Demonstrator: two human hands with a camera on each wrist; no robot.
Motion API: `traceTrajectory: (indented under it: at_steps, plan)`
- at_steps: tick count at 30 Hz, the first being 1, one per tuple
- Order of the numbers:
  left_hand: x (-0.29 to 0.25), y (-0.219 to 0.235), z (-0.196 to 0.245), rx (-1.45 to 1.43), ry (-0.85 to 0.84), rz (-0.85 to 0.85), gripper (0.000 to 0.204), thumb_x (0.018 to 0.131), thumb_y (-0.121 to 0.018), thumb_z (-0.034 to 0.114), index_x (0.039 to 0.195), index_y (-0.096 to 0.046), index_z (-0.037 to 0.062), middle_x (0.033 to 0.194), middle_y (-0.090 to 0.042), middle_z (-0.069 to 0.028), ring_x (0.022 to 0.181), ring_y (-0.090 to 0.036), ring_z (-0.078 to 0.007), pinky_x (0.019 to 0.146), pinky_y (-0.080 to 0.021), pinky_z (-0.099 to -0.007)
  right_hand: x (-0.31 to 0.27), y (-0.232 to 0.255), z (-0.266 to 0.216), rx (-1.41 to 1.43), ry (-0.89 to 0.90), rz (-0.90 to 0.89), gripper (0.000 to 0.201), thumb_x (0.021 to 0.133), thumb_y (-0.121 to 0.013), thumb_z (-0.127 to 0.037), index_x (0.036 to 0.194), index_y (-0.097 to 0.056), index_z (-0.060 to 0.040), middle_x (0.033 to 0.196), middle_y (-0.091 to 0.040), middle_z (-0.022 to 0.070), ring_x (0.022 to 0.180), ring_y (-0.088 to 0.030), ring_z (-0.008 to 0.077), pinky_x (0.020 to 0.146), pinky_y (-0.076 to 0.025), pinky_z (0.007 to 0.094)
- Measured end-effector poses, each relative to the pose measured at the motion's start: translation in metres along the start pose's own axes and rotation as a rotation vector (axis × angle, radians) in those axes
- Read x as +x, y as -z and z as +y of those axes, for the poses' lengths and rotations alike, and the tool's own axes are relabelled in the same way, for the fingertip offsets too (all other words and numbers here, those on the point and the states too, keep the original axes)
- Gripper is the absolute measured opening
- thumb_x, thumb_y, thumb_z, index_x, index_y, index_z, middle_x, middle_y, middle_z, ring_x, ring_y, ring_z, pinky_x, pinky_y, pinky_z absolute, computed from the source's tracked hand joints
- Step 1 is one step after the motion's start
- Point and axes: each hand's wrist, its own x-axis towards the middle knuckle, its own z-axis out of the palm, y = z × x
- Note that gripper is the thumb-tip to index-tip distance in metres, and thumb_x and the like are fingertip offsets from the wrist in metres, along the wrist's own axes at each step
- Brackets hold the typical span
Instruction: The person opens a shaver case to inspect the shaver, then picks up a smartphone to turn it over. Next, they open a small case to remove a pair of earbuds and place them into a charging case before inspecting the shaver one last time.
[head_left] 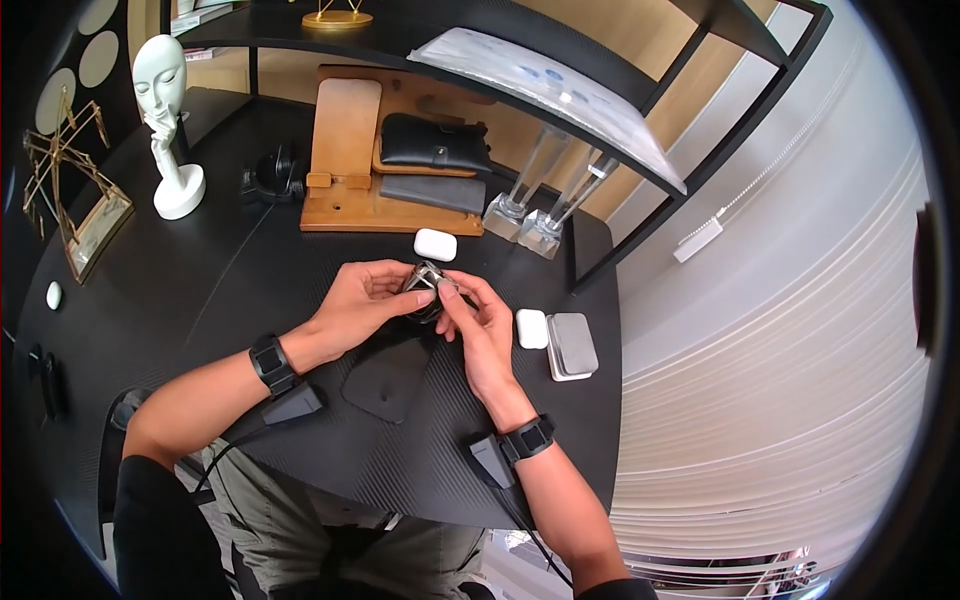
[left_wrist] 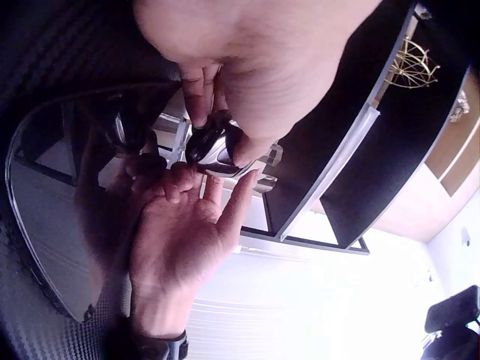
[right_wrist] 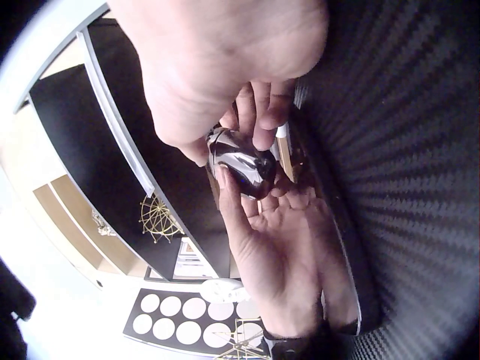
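Observation:
A small glossy dark and silver object [head_left: 428, 279] is held between both hands above the black desk. In the head view the left hand [head_left: 368, 300] grips its left side, thumb on the near face; the right hand [head_left: 481, 325] pinches it from the right. The right wrist view shows the rounded, shiny object [right_wrist: 241, 161] between the fingertips of both hands. Seen from the left wrist, the object [left_wrist: 217, 150] is partly covered by fingers. A dark glossy flat pad [head_left: 388, 380] lies on the desk just below the hands.
A white case [head_left: 435, 245] lies beyond the hands. Another white case [head_left: 532, 329] and a grey box [head_left: 573, 345] sit to the right. Behind stand a wooden stand [head_left: 340, 130] with a black pouch [head_left: 430, 141], clear crystal pieces [head_left: 541, 232] and a white face sculpture [head_left: 180, 190].

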Motion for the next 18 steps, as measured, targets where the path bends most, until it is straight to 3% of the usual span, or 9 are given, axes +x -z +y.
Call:
traceTrajectory:
  at_steps: [6,13,18]
  plan:
    - [0.0013,0.0007,-0.0023,0.005,-0.005,-0.011,0.034,0.092,-0.074,0.007,0.123,-0.065,-0.0038,0.115,-0.071,-0.0078,0.102,-0.066,-0.0105,0.093,-0.052,-0.0254,0.0013,0.0007,0.0042,0.014,-0.034,0.021,0.03,0.097,-0.072,-0.02,0.12,-0.066,-0.001,0.078,-0.066,-0.0016,0.066,-0.056,0.0042,0.058,-0.038,0.0196]
    - [-0.0002,-0.0006,-0.0025,-0.008,-0.012,-0.014,0.033,0.092,-0.074,0.006,0.123,-0.066,-0.0033,0.114,-0.071,-0.007,0.102,-0.066,-0.01,0.093,-0.052,-0.0249,-0.001,0.0011,0.0042,0.03,-0.022,0.027,0.028,0.098,-0.071,-0.019,0.12,-0.066,-0.0019,0.08,-0.066,-0.0016,0.067,-0.055,0.0042,0.058,-0.039,0.0202]
    - [0.0006,-0.0006,-0.002,-0.015,-0.008,-0.022,0.033,0.091,-0.075,0.004,0.122,-0.066,-0.0038,0.113,-0.072,-0.007,0.1,-0.066,-0.0097,0.092,-0.053,-0.0247,-0.0001,0.0012,0.0032,0.08,0.006,0.046,0.028,0.1,-0.068,-0.019,0.121,-0.065,-0.0016,0.09,-0.067,0.0014,0.068,-0.056,0.0054,0.059,-0.039,0.0209]
